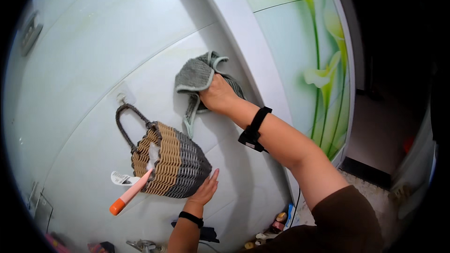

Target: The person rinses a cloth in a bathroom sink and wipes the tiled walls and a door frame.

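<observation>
A grey cloth (194, 76) with a pale edging is bunched in my right hand (218, 94), which presses it against the white wall near a vertical ledge. Lower down, a woven basket (171, 161) in tan and dark grey hangs tilted by its handle from a clear wall hook (122, 97). My left hand (205, 190) lies at the basket's base with its fingers stretched out; part of the palm is hidden. Out of the basket's mouth sticks a pink stick-like object with an orange end (132, 192), beside a white printed tag (123, 178).
To the right stands a wall panel with a green lily print (323, 77). A metal tap (143, 246) and several bottles (277, 225) are along the lower edge. A grey fixture (32, 33) is on the wall at the upper left. A dark doorway lies far right.
</observation>
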### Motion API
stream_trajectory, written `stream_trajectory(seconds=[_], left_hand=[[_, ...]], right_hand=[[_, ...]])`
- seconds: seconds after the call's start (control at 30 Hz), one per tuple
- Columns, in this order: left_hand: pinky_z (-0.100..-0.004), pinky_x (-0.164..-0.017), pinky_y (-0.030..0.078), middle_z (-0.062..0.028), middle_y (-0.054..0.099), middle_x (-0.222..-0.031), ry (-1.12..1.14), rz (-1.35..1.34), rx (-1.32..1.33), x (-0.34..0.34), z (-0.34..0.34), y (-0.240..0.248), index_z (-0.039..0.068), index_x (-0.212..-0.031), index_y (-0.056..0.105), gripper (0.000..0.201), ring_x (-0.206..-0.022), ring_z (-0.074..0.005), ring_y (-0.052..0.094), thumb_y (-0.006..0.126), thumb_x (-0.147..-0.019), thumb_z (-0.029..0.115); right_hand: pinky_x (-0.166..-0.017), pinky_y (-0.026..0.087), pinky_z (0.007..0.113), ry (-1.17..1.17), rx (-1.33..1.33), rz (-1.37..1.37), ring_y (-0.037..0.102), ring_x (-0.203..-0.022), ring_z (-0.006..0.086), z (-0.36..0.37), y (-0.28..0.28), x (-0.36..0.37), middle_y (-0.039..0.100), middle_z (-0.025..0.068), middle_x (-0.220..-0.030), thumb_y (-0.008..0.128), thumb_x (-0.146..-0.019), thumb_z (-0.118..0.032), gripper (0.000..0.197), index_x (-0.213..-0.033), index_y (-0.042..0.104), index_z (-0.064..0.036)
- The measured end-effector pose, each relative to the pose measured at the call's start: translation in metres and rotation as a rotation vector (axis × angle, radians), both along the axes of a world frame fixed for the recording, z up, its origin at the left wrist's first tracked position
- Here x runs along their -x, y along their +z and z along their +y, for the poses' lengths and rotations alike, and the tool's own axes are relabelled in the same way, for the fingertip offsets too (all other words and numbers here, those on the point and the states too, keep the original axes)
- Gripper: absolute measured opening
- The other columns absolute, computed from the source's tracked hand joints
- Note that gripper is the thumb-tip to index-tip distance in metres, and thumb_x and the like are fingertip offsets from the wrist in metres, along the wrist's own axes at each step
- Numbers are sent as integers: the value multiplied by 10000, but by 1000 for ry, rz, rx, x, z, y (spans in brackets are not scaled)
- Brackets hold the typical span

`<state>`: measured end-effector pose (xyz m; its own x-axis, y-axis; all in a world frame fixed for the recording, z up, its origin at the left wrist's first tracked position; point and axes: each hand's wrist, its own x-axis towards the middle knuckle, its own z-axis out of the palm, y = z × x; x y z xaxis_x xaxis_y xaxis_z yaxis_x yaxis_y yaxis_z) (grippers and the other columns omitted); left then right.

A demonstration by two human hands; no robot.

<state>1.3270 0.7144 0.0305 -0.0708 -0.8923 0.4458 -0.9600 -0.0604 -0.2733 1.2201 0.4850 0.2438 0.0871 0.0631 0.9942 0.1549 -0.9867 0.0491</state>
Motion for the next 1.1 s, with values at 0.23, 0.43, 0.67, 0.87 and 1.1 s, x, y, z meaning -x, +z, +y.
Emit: stream_trajectory(seconds=[0.23,0.43,0.67,0.87,1.1], left_hand=[[-421,-825,404,-148,333,-1279,-5,-303,143,1,-2,5,145,-1211,414,490,-951,-269,509,561,-750,217],[-428,-884,354,-88,347,-1285,41,-303,101,2,0,6,170,-1260,349,495,-1070,-253,451,503,-794,233],[-396,-895,354,-64,356,-1291,92,-61,33,-4,12,1,229,-1292,289,489,-1142,-238,386,441,-829,270],[-373,-864,383,-66,395,-1260,97,-93,80,-3,14,0,208,-1275,319,476,-1126,-238,402,454,-823,266],[-355,-829,408,-83,405,-1244,45,-275,173,-1,5,0,144,-1226,394,484,-1041,-230,475,527,-766,220]], right_hand=[[-610,320,300,-993,418,424,497,-724,200,-21,-39,87,569,44,-785,534,-662,-173,176,-811,596,-103],[-604,292,295,-1324,877,983,442,-733,173,2,-48,138,533,-19,-672,515,-675,-233,140,-654,624,-147],[-699,295,278,-1122,551,774,419,-865,173,39,-57,234,544,-8,-804,513,-657,-173,125,-710,601,-103],[-989,76,564,-1376,116,462,365,-1123,209,62,-81,333,506,7,-1117,568,-679,-233,242,-915,624,-218],[-755,452,273,-1136,-93,96,547,-862,189,5,-129,496,568,73,-920,608,-705,-50,338,-1022,497,-15]])
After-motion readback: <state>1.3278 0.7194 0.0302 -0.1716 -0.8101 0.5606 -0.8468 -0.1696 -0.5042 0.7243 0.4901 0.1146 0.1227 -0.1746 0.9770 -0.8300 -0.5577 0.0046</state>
